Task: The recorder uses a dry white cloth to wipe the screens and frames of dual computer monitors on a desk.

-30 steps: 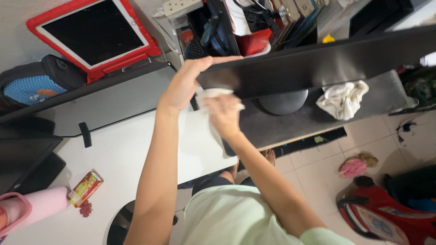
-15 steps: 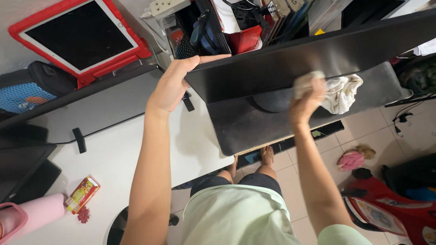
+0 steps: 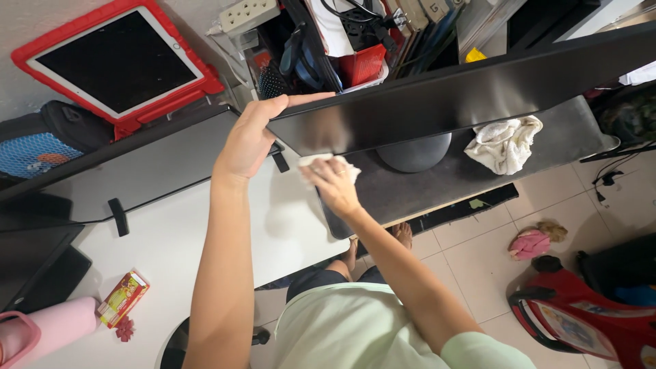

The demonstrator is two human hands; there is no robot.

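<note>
A wide black monitor [image 3: 478, 85] stands on a round base [image 3: 415, 152] over a dark desk mat [image 3: 424, 184]. My left hand [image 3: 251, 137] grips the monitor's top left corner. Pressed against the lower left part of the screen is a small white wiping cloth [image 3: 328, 162], held in my right hand [image 3: 329, 183]. A second crumpled white cloth [image 3: 504, 143] lies on the mat under the screen's right half.
A red-cased tablet [image 3: 119, 55] leans at the back left above a dark bag [image 3: 48, 137]. The white desk [image 3: 171, 239] carries a small red carton [image 3: 123, 298] and a pink container [image 3: 41, 328]. A red toy vehicle [image 3: 588, 321] and pink slipper [image 3: 529, 244] sit on the tiled floor.
My right hand swept the wiping cloth from the left of the screen out to its middle right, then back to the lower left. The left hand kept its grip on the corner.
</note>
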